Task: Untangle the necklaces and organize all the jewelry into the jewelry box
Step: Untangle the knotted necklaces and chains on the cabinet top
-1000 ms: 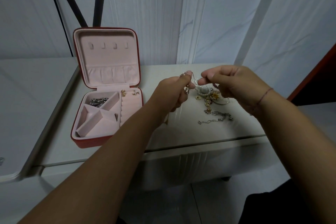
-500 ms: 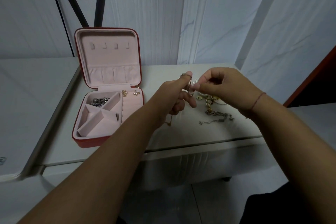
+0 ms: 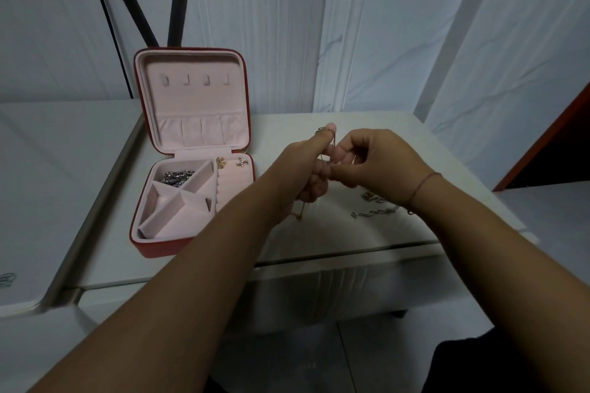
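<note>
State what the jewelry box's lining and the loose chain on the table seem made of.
Jewelry box lining: soft pink fabric, probably velvet or suede-like; matte, no glare. Link chain: silvery metal, likely; polished links catch light.

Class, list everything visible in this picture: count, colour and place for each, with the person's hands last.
jewelry box: one, red with pink lining, open on the table's left.
silver chain: one heap, silver, box's rear left compartment.
small pieces: two, one gold, one silver, rear of the box's right section.
thin chain: one, gold, held between both hands.
loose chains: count unclear, silver, on the table beneath the right wrist.
table: one, white, under everything.
left hand: one, grip on the thin chain.
right hand: one, grip pinching the thin chain.
</note>
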Tool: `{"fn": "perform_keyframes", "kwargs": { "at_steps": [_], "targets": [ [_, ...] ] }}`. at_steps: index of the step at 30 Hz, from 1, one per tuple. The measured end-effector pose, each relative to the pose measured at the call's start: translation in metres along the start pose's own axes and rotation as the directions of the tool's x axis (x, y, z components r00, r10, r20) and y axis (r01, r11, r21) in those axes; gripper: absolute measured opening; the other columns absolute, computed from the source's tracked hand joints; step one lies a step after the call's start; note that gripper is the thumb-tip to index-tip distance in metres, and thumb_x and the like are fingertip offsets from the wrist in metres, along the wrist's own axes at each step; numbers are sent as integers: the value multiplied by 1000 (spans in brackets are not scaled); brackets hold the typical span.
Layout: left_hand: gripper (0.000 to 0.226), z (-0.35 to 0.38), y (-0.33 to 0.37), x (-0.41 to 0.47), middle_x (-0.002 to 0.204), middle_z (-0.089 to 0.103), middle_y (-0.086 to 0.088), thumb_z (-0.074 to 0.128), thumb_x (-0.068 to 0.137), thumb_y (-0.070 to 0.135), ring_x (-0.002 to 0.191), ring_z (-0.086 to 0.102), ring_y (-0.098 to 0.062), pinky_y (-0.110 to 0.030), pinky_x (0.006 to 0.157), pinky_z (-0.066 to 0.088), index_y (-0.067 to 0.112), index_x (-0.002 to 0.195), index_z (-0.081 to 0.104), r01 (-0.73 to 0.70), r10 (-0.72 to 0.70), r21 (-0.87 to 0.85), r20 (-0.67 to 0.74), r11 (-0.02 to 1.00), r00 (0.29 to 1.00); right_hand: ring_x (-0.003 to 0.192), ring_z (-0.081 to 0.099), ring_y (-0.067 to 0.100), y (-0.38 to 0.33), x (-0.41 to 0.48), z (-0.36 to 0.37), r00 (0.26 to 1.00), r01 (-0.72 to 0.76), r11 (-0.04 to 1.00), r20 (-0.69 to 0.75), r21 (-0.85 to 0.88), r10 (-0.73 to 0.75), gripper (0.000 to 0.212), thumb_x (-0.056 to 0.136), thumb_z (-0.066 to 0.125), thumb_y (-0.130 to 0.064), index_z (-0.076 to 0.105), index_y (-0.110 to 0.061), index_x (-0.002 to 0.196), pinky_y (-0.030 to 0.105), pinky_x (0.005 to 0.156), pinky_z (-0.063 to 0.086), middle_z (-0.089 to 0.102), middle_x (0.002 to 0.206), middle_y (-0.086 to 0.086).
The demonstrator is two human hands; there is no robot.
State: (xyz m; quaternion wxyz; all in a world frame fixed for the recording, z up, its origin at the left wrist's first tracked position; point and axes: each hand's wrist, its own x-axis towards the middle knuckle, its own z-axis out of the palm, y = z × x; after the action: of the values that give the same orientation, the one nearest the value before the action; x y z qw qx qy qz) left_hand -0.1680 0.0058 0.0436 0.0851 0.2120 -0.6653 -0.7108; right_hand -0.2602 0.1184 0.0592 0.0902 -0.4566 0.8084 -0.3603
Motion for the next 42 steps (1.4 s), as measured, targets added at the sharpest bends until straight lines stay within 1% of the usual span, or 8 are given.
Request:
{"fn": "perform_keyframes", "kwargs": {
  "at_steps": [8, 16, 21, 25, 30, 34, 36, 42],
  "targets": [
    [57, 1, 3, -5, 70, 52, -9, 31, 93, 64, 40, 42, -10, -18, 40, 32, 14, 104, 57, 47, -47, 1, 10, 999, 999, 65, 38, 7, -6, 1, 2, 998, 0, 974, -57, -227, -13, 43, 70, 79, -40, 38, -27, 73, 21, 57, 31, 40, 81, -7],
    [66, 1, 3, -5, 53, 45, -2, 27, 91, 70, 39, 38, -12, -17, 40, 30, 11, 99, 55, 69, -68, -20, 41, 997, 997, 67, 42, 5, -2, 2, 7, 999, -3, 956, -41, -293, -9, 26, 75, 74, -43, 61, -21, 81, 20, 58, 35, 41, 81, -8],
    [68, 2, 3, -3, 67, 54, -9, 25, 90, 70, 37, 38, -10, -16, 40, 30, 10, 96, 55, 85, -83, -50, 28, 995, 996, 63, 42, 5, 0, 3, 4, 999, 29, 959, -7, -283, -33, 15, 80, 74, -30, 62, -20, 79, 21, 56, 34, 47, 74, -7],
    [70, 3, 2, 0, 83, 64, -15, 23, 90, 71, 37, 39, -12, -16, 40, 29, 9, 95, 56, 101, -102, -96, 1, 990, 995, 62, 50, 9, 5, 4, 1, 999, 37, 982, 4, -185, -37, 13, 80, 75, -23, 68, -13, 77, 21, 60, 42, 61, 69, -1],
    [78, 3, 1, 3, 101, 69, -20, 21, 89, 73, 37, 39, -11, -16, 39, 30, 7, 104, 58, 150, -154, -137, -20, 979, 988, 57, 55, 0, 8, 3, -4, 1000, 3, 998, -11, -58, -4, 3, 83, 71, -11, 73, -10, 82, 6, 54, 42, 65, 66, -7],
    [82, 1, 0, 3, 94, 68, -19, 22, 89, 73, 37, 38, -11, -16, 39, 30, 4, 113, 58, 166, -171, -177, -17, 970, 985, 57, 57, -5, 10, 2, -9, 998, -54, 997, 21, 63, 53, 8, 82, 69, -4, 74, -10, 81, 9, 61, 47, 68, 67, -2],
    [82, -1, 0, 3, 91, 70, -17, 23, 89, 73, 37, 36, -11, -16, 40, 29, 3, 113, 59, 162, -169, -194, -18, 968, 986, 65, 60, 6, 12, 1, -12, 992, -128, 977, 44, 170, 122, 12, 82, 68, -2, 73, -13, 78, 21, 68, 52, 71, 70, 2],
    [71, -5, 3, 2, 93, 73, -16, 20, 98, 59, 42, 25, -9, -16, 40, 23, 3, 98, 63, 135, -151, -304, -29, 943, 988, 60, 56, 11, 16, 1, -22, 949, -316, 810, 168, 494, 268, 13, 87, 58, 1, 66, -6, 81, 19, 60, 47, 68, 71, 9]
  ]
}}
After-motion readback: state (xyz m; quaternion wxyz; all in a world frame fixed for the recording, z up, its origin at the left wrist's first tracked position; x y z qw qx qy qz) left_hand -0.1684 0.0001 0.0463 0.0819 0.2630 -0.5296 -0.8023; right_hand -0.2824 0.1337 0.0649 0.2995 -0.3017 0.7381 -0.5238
